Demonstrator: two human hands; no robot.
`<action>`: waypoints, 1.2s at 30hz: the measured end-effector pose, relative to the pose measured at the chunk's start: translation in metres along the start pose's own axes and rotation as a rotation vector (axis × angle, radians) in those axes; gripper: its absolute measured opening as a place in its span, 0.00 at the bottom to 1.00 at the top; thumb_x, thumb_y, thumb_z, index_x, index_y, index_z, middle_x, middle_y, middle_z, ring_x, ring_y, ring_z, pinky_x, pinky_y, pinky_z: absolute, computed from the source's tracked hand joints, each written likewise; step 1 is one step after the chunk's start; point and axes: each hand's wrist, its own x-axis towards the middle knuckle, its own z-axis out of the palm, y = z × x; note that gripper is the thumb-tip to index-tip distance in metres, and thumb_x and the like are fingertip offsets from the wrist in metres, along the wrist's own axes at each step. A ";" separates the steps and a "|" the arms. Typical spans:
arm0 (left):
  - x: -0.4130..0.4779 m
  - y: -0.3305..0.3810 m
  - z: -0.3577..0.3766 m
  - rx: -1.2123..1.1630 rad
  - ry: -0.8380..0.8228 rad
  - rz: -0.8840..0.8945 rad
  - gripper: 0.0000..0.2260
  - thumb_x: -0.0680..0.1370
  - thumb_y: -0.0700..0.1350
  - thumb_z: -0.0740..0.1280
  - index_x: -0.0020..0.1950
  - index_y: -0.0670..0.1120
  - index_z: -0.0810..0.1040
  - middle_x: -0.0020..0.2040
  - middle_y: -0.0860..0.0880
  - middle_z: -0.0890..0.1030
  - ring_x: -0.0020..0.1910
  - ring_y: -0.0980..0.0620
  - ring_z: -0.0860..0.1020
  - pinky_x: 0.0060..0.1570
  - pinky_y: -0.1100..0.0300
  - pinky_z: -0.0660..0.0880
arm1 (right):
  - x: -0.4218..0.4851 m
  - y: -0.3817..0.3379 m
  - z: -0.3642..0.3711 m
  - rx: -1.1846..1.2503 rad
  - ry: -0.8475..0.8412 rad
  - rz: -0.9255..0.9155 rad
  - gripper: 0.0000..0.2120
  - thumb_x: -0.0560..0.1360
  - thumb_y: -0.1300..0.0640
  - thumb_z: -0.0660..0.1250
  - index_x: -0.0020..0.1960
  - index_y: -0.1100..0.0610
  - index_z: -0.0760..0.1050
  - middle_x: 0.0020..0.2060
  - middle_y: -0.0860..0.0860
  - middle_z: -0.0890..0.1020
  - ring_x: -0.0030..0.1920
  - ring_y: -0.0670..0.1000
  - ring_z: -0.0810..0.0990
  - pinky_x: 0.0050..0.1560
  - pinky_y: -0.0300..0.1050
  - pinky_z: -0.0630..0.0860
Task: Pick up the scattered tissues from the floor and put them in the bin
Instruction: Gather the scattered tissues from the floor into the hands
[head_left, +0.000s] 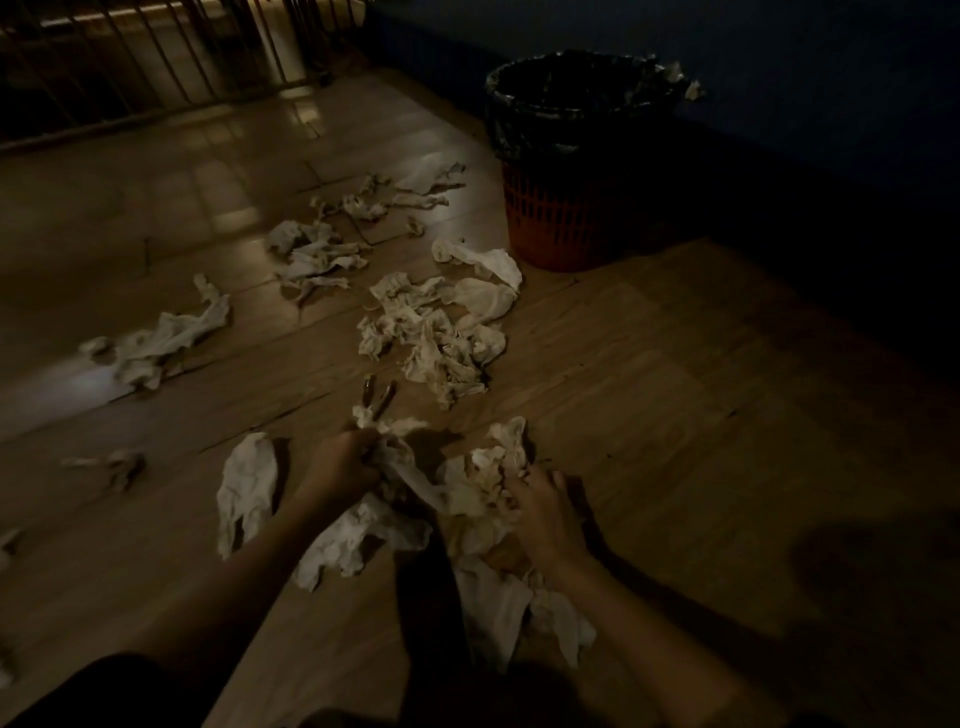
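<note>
Crumpled white tissues lie scattered over the dim wooden floor (649, 364). My left hand (343, 465) is closed around a bunch of tissues (395, 447) low in the middle of the view. Just to its right, my right hand (540, 506) grips a crumpled wad (485, 475). A loose tissue (247, 483) lies left of my left hand, and more hang below both hands. A larger heap (441, 338) sits further ahead. The red mesh bin (571, 218) with a black liner stands at the upper right, beyond the heap.
More tissue clumps lie at the left (156, 343) and further back (317, 254). A metal railing (156, 62) runs along the far left. A dark wall (779, 78) stands behind the bin. A small metal object (376, 397) lies on the floor ahead of my left hand.
</note>
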 end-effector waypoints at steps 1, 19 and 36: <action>-0.002 0.003 0.001 0.019 -0.021 0.026 0.15 0.68 0.37 0.68 0.54 0.44 0.77 0.49 0.45 0.75 0.45 0.47 0.75 0.39 0.59 0.70 | 0.006 0.004 -0.005 0.102 -0.019 0.023 0.16 0.75 0.63 0.62 0.62 0.52 0.73 0.58 0.56 0.74 0.57 0.59 0.73 0.53 0.52 0.78; -0.068 -0.031 0.046 0.263 -0.134 -0.075 0.36 0.65 0.69 0.57 0.70 0.58 0.57 0.70 0.44 0.60 0.67 0.34 0.60 0.58 0.37 0.67 | -0.111 -0.024 0.009 -0.223 -0.055 0.230 0.28 0.69 0.37 0.66 0.65 0.43 0.64 0.68 0.55 0.65 0.64 0.62 0.65 0.58 0.61 0.69; 0.066 0.038 -0.031 -0.114 0.220 0.060 0.11 0.66 0.42 0.67 0.47 0.42 0.78 0.44 0.37 0.80 0.45 0.38 0.78 0.40 0.53 0.74 | 0.067 0.007 -0.101 0.075 0.164 0.005 0.22 0.74 0.69 0.60 0.64 0.54 0.72 0.62 0.58 0.71 0.62 0.58 0.71 0.59 0.46 0.71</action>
